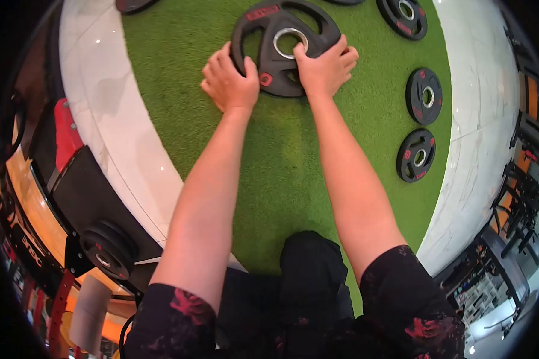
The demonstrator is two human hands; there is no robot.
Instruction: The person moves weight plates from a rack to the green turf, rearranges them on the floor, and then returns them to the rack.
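Head view: large black weight plate (pixel 284 45) flat on green turf strip (pixel 281 167). Left hand (pixel 229 81) curled over its left rim; right hand (pixel 324 69) gripping the near right edge. Three smaller weight plates (pixel 424 96) lie to the right.

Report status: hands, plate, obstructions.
Left hand and right hand gripping large weight plate, flat on green turf. Smaller plates lie right, apart.
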